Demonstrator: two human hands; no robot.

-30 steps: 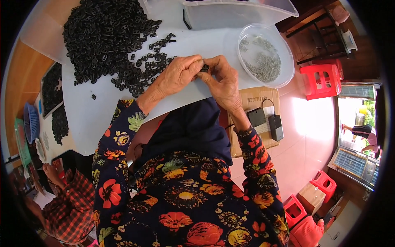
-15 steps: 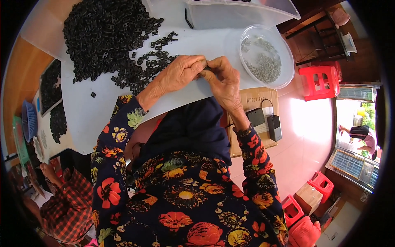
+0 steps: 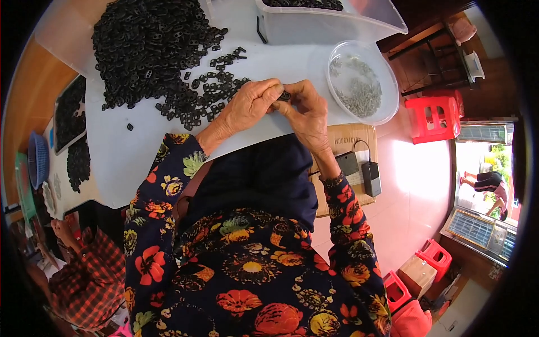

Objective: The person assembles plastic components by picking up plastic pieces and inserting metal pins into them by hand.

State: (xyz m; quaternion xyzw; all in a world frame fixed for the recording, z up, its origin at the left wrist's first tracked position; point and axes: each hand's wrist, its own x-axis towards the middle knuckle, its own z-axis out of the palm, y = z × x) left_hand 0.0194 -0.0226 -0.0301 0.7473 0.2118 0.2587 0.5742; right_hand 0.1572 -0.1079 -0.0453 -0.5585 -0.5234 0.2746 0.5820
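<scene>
A small black plastic piece (image 3: 285, 96) shows between my hands, above the near edge of the pale table (image 3: 168, 160). My left hand (image 3: 250, 105) is closed, thumb and fingers pinching at the piece's left side. From the other side my right hand (image 3: 307, 112) grips it between thumb and bent fingers. Part of the piece is hidden by the fingertips. Close to my left hand lie loose black two-hole pieces (image 3: 193, 106), spreading from a big heap (image 3: 149, 50). Right of my hands stands a clear round tub (image 3: 392, 104) holding many tiny silvery metal parts (image 3: 359, 96).
A clear plastic bin (image 3: 331, 28) stands at the far edge, a thin black rod (image 3: 261, 30) beside it. Below the tub, a cardboard sheet (image 3: 353, 135) bears a black power bank (image 3: 371, 178). Red stools (image 3: 432, 119) stand right. A person in a checked shirt (image 3: 92, 275) sits left.
The black piece shows more plainly between my fingertips, which have turned slightly. Both hands stay together in nearly the same place. The whole view has shifted a little.
</scene>
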